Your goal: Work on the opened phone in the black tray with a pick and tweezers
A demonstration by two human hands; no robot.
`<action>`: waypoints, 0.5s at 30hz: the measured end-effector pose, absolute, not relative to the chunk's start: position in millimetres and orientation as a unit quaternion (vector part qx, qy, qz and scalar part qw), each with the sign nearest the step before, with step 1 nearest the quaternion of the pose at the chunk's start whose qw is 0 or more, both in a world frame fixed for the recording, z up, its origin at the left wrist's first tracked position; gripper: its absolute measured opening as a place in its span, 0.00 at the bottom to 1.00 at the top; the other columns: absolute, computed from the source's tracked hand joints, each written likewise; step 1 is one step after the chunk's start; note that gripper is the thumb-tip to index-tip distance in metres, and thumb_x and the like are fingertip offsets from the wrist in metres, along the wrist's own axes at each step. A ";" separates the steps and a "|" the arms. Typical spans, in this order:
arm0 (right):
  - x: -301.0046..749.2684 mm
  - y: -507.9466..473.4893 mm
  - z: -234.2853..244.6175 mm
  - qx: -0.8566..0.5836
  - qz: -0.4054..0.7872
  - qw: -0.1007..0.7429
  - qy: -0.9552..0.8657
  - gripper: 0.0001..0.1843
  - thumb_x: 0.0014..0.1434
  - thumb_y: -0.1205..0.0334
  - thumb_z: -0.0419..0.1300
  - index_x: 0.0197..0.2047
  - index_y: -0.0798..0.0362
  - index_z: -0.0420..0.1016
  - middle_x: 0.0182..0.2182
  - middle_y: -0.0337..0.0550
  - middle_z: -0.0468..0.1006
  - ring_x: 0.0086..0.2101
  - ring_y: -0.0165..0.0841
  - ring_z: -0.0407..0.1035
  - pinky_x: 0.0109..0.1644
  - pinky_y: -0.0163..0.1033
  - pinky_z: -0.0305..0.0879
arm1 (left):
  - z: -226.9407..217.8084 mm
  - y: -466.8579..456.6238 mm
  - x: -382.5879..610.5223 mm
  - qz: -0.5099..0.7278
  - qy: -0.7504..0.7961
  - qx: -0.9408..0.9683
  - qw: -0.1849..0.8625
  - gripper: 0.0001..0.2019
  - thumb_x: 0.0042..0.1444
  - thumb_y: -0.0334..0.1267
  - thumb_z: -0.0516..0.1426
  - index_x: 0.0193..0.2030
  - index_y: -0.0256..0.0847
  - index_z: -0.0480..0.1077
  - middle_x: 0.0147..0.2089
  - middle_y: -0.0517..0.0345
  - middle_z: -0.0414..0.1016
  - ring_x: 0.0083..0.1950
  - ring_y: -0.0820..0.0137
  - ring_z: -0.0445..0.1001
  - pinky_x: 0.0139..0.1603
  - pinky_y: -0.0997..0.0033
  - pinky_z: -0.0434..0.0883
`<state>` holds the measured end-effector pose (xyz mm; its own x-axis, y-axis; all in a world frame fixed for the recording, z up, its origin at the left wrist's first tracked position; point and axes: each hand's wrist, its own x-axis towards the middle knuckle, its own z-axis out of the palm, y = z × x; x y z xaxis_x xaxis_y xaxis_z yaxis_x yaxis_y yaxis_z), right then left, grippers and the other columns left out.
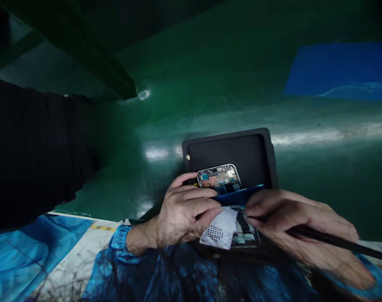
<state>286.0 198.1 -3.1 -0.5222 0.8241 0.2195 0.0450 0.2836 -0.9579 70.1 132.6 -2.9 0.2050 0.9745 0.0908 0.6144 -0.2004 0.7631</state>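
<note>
Far left: a dark sleeve (30,151) fills the edge of view, not one of my hands. Below it a blue-and-white printed sheet (52,256) lies across the near edge of the green table (209,84).

My left hand (181,212), with a blue cuff at the wrist, rests on the sheet. Its grip is closed around the left side of an opened phone (220,178): thumb up near the phone's top left corner, fingers curled over the edge, fingertips on a white perforated sticker (220,228) that is partly lifted from the phone's lower half.

The phone lies partly in a black tray (263,147), circuit board exposed at the far end, its near end reaching out toward me over the tray's front rim. A blue strip (241,193) crosses the phone between my two hands.

My right hand (300,235) comes in from the right, grip pinched shut on a thin black tool (335,240). The tool's tip sits at the sticker's right edge, on the phone; the handle runs out to the lower right.

Far right, well apart from the tray: a blue mat (341,71) on the table, blurred.
</note>
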 end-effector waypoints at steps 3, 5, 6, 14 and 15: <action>284.7 198.0 -3.4 -0.298 0.517 0.384 -0.705 0.15 0.52 0.78 0.64 0.29 0.46 0.75 0.26 0.39 0.83 0.24 0.35 0.81 0.31 0.34 0.83 | -3.6 133.4 70.5 0.301 0.557 0.712 0.305 0.04 0.61 0.34 0.65 0.33 0.45 0.79 0.38 0.65 0.89 0.36 0.71 0.86 0.67 0.60 0.75; 284.3 196.8 -3.9 -0.293 0.525 0.392 -0.696 0.12 0.54 0.75 0.65 0.29 0.46 0.75 0.25 0.37 0.83 0.23 0.34 0.80 0.31 0.34 0.83 | -4.0 134.2 70.5 0.303 0.561 0.707 0.306 0.05 0.61 0.35 0.65 0.33 0.45 0.79 0.37 0.66 0.89 0.37 0.71 0.87 0.65 0.60 0.76; 284.4 196.2 -4.0 -0.290 0.532 0.396 -0.690 0.11 0.55 0.72 0.66 0.28 0.46 0.74 0.24 0.36 0.82 0.23 0.34 0.80 0.30 0.35 0.83 | -4.2 134.5 70.4 0.303 0.562 0.706 0.307 0.06 0.61 0.34 0.65 0.32 0.45 0.78 0.36 0.66 0.89 0.37 0.71 0.87 0.65 0.60 0.76; 284.5 206.3 1.8 -0.453 0.513 0.432 -0.587 0.17 0.51 0.76 0.70 0.29 0.43 0.71 0.27 0.34 0.79 0.28 0.31 0.78 0.31 0.33 0.80 | -5.2 130.9 67.8 0.300 0.541 0.722 0.309 0.05 0.61 0.37 0.66 0.33 0.48 0.78 0.37 0.70 0.89 0.34 0.73 0.85 0.65 0.62 0.76; 285.3 206.5 2.6 -0.452 0.507 0.427 -0.597 0.16 0.50 0.75 0.70 0.29 0.43 0.72 0.27 0.34 0.79 0.28 0.32 0.78 0.31 0.34 0.80 | -4.9 130.8 67.5 0.298 0.546 0.717 0.316 0.05 0.61 0.37 0.66 0.33 0.48 0.78 0.36 0.70 0.88 0.34 0.74 0.85 0.65 0.62 0.76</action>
<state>285.3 206.5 2.6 -0.2266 0.9726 0.0513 0.1071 0.0772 -0.9912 67.5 130.8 -4.9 0.2261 0.9705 0.0833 0.5938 -0.2051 0.7781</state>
